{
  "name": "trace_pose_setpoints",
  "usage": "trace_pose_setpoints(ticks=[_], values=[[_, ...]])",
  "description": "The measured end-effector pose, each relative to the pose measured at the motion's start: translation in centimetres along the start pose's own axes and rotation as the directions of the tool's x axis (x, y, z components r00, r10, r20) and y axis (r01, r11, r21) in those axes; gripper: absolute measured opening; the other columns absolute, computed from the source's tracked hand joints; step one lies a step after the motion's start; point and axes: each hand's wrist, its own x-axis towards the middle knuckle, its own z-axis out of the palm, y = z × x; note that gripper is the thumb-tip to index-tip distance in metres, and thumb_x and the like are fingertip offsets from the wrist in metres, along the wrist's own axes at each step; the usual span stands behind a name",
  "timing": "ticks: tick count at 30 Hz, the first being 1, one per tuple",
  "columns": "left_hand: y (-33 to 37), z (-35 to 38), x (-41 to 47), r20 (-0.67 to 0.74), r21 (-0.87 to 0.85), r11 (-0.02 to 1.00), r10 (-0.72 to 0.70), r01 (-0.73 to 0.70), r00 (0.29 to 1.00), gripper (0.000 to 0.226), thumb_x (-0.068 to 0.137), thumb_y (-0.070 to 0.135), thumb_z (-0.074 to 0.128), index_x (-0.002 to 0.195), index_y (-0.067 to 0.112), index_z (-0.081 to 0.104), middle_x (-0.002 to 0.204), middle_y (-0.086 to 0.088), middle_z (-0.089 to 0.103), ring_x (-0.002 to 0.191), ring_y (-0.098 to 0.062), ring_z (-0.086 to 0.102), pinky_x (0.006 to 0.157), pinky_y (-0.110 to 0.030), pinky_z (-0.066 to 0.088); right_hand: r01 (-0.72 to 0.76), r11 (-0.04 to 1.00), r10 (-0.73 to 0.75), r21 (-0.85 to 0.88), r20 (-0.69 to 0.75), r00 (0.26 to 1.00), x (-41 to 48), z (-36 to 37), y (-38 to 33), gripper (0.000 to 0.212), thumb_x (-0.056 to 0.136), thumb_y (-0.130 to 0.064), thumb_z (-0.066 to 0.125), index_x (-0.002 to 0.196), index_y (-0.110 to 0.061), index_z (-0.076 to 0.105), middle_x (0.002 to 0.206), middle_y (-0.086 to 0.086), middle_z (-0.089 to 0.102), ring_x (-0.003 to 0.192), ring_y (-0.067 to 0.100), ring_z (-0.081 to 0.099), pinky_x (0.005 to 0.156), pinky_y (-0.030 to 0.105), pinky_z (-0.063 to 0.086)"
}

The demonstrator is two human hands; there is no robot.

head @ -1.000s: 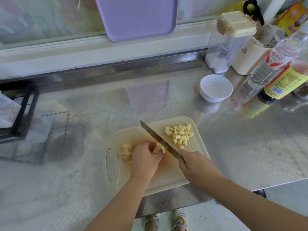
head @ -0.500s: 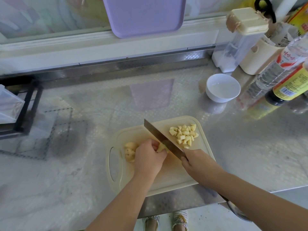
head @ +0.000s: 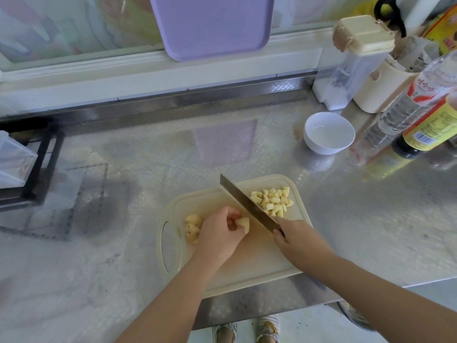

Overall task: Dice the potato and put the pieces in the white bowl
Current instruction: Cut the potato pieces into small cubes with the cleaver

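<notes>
A shiny metal desk (head: 138, 154) with a fine embossed pattern fills most of the frame, and its front edge runs along the bottom right, where pale floor (head: 306, 325) and a pair of patterned shoes (head: 247, 330) show below it. Along the top, a white sill (head: 99, 78) and a steel strip back the desk. A purple tray (head: 212, 23) leans upright against the wall at top centre, its colour mirrored on the metal. A black rack (head: 42, 164) stands at the left edge.

A cream cutting board (head: 247, 266) lies at lower centre, slightly overhanging the front edge. At the upper right stand a clear bottle (head: 405, 112), a dark sauce bottle (head: 430, 129) with a yellow label, a clear container (head: 351, 68) with a beige lid, and a beige holder (head: 378, 95). The white bowl (head: 329, 132) sits just left of the bottles, well apart from the board.

The right hand (head: 296, 238) grips the knife (head: 244, 204), whose blade slants across the board. The left hand (head: 220, 233) pinches a potato piece (head: 243, 224) beside the blade. Diced pieces (head: 272, 201) are heaped on the board's upper right corner, and uncut chunks (head: 193, 229) lie at its left.
</notes>
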Motion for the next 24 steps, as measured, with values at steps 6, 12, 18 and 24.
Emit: trace_pose_setpoints(ticks=[6, 12, 18, 24], values=[[-0.6, 0.1, 0.2, 0.003, 0.009, 0.999, 0.033, -0.033, 0.999, 0.031, 0.087, 0.019, 0.071, 0.116, 0.024, 0.064, 0.105, 0.014, 0.066, 0.097, 0.0, 0.062, 0.089, -0.021, 0.053, 0.017, 0.999, -0.016, 0.046, -0.011, 1.0, -0.9, -0.5, 0.1, 0.022, 0.104, -0.029, 0.038, 0.09, -0.024, 0.054, 0.071, -0.004, 0.055, 0.062, 0.014, 0.055, 0.059, 0.031, 0.045], [-0.9, 1.2, -0.3, -0.122, 0.026, 0.999, 0.043, -0.04, 0.992, 0.027, 0.081, 0.024, 0.078, 0.106, 0.023, 0.068, 0.093, 0.012, 0.066, 0.085, -0.001, 0.063, 0.078, -0.019, 0.054, 0.008, 0.994, -0.009, 0.109, 0.011, 1.0, -1.4, 0.1, -0.3, 0.025, 0.104, -0.029, 0.041, 0.084, -0.019, 0.052, 0.073, 0.0, 0.055, 0.063, 0.014, 0.05, 0.059, 0.027, 0.039], [-1.0, 1.5, -0.6, -0.184, 0.045, 0.998, 0.047, -0.04, 0.982, 0.021, 0.081, 0.025, 0.078, 0.101, 0.022, 0.071, 0.091, 0.01, 0.068, 0.08, 0.001, 0.063, 0.071, -0.009, 0.047, -0.007, 0.992, 0.005, 0.126, 0.015, 1.0, -1.7, 0.8, -0.3, 0.025, 0.104, -0.031, 0.041, 0.081, -0.024, 0.049, 0.075, -0.002, 0.056, 0.065, 0.013, 0.053, 0.058, 0.028, 0.041], [-0.9, 1.4, -0.7, -0.201, 0.027, 0.999, 0.045, -0.04, 0.979, 0.018, 0.081, 0.026, 0.078, 0.097, 0.02, 0.073, 0.09, 0.011, 0.071, 0.08, 0.002, 0.064, 0.068, -0.005, 0.043, -0.016, 0.995, 0.015, 0.099, 0.008, 1.0, -1.5, 1.1, -0.5, 0.025, 0.104, -0.033, 0.04, 0.091, -0.02, 0.057, 0.078, -0.001, 0.06, 0.068, 0.014, 0.059, 0.069, 0.037, 0.054]])
